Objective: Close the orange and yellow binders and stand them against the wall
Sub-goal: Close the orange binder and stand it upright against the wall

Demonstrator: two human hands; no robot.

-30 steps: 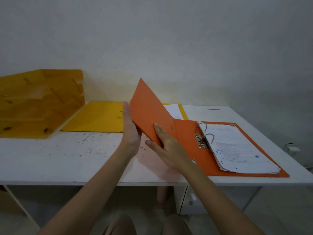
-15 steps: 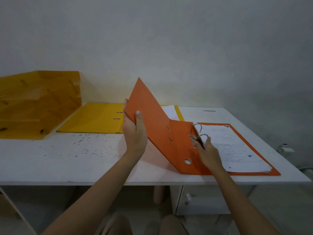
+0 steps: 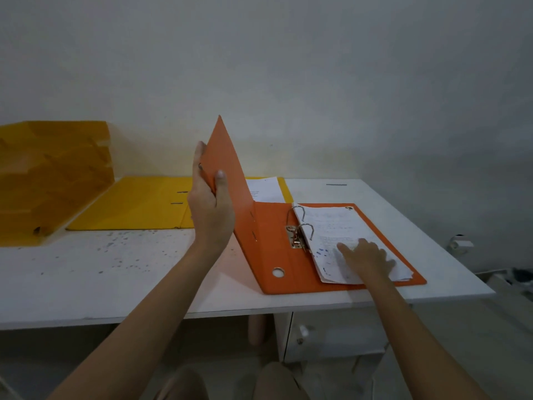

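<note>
The orange binder [image 3: 271,249] lies open on the white table [image 3: 115,272], with its back cover flat and a stack of written pages [image 3: 340,232] on the metal rings [image 3: 300,226]. My left hand [image 3: 209,206] grips the front cover's near edge and holds the cover almost upright. My right hand [image 3: 366,258] rests flat on the pages, fingers spread. The yellow binder [image 3: 138,203] lies open and flat behind my left hand, near the wall, with white paper [image 3: 265,189] showing on its right half.
A yellow-stained wooden tray stack [image 3: 52,174] stands at the back left against the wall. The table's front edge runs just below the orange binder, and its right edge is close to the binder's right side. A white drawer unit [image 3: 331,336] sits under the table.
My left hand has swung the orange front cover from a low slant up to nearly vertical. My right hand left the cover, passed the rings and now lies on the pages.
</note>
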